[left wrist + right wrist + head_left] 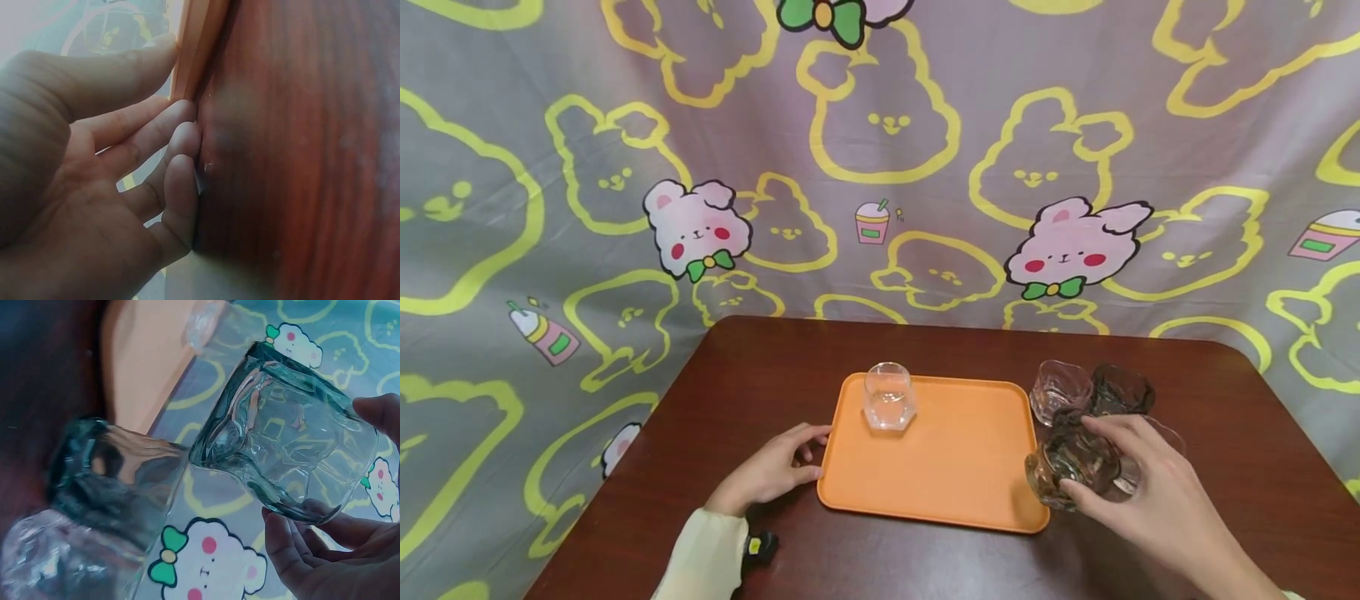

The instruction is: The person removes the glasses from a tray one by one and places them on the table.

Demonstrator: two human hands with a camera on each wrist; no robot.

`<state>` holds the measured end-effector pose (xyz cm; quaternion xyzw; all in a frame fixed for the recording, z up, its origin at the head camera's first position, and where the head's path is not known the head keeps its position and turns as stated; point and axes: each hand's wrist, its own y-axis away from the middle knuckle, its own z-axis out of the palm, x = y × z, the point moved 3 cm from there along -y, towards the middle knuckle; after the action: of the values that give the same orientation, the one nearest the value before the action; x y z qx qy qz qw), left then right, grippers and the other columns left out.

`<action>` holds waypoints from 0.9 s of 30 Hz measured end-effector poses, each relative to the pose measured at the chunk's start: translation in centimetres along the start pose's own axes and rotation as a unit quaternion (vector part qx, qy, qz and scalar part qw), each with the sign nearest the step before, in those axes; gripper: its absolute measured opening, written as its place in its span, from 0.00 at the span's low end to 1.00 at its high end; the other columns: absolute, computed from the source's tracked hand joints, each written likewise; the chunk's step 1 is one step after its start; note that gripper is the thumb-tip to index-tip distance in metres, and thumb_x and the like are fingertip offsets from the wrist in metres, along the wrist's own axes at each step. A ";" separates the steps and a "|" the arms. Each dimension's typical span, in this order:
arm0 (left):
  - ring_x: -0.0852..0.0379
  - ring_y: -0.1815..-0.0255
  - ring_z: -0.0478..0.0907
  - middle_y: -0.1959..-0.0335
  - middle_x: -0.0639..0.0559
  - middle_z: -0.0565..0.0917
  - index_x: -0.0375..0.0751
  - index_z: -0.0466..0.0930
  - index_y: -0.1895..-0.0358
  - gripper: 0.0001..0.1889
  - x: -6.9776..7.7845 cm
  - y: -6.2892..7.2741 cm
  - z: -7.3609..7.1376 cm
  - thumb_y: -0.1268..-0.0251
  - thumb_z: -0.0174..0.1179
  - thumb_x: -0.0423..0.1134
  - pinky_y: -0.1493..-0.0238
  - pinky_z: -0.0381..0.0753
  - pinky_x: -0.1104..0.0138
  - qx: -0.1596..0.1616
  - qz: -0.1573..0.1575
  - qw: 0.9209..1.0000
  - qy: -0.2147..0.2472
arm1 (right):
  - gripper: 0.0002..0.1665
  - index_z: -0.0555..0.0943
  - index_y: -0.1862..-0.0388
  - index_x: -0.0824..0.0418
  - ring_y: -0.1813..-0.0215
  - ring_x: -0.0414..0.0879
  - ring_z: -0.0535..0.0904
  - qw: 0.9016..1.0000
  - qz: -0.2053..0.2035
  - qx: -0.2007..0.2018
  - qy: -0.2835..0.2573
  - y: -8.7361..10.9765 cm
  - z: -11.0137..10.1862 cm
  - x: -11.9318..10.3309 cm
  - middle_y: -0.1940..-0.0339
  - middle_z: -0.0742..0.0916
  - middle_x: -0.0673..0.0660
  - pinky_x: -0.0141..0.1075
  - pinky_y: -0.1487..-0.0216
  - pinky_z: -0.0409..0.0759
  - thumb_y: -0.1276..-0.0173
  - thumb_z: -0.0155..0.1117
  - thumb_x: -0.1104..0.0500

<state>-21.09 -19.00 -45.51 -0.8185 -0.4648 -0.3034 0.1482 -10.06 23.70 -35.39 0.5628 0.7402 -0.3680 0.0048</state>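
My right hand (pixel 1165 492) holds a smoky dark drinking glass (pixel 281 437) near its rim, thumb on one side and fingers on the other. The glass is roughly upright over the right front edge of an orange tray (pixel 955 450). At the tray's left edge, my left hand (pixel 771 467) has its thumb and fingertips against the rim, the fingers loosely bent. A clear glass (pixel 889 400) stands in the tray's back left corner. Behind my right hand are a pinkish glass (pixel 1060 387) and another dark glass (pixel 1122 390). My right hand partly hides a further clear glass (pixel 1168 435).
Tray and glasses are on a dark reddish-brown wooden table (pixel 775 358). A grey curtain (pixel 910 125) with cartoon bears hangs right behind the table. A black wrist strap (pixel 762 547) shows at my left sleeve (pixel 703 554).
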 end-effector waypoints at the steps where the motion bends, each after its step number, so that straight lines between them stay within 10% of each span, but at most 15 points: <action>1: 0.57 0.62 0.71 0.53 0.54 0.75 0.41 0.68 0.35 0.31 0.0 0.0 0.0 0.43 0.67 0.33 0.65 0.74 0.67 -0.001 -0.001 1.000 0.002 | 0.41 0.80 0.48 0.56 0.56 0.39 0.72 1.000 0.005 -0.002 0.003 0.6 -0.3 0.1 0.53 0.78 0.46 0.28 0.61 0.66 0.66 0.84 0.48; 12: 0.57 0.61 0.71 0.52 0.54 0.74 0.43 0.68 0.34 0.31 0.0 0.1 0.0 0.43 0.67 0.34 0.65 0.74 0.66 -0.007 -0.016 1.000 0.008 | 0.46 0.81 0.51 0.61 0.58 0.30 0.66 0.997 0.050 0.040 0.047 4.9 -2.7 1.2 0.57 0.77 0.50 0.27 0.72 0.64 0.77 0.87 0.51; 27: 0.57 0.61 0.71 0.53 0.55 0.74 0.42 0.68 0.35 0.31 0.0 0.1 0.1 0.43 0.67 0.34 0.65 0.74 0.66 -0.001 -0.002 1.000 0.008 | 0.44 0.81 0.51 0.59 0.72 0.33 0.63 0.995 0.091 -0.029 0.041 6.5 0.3 3.6 0.57 0.75 0.49 0.32 0.79 0.61 0.70 0.85 0.46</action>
<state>-20.96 -18.98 -45.62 -0.8153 -0.4648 -0.3108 0.1505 -6.01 27.15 -40.63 0.6419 0.6957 -0.3215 0.0244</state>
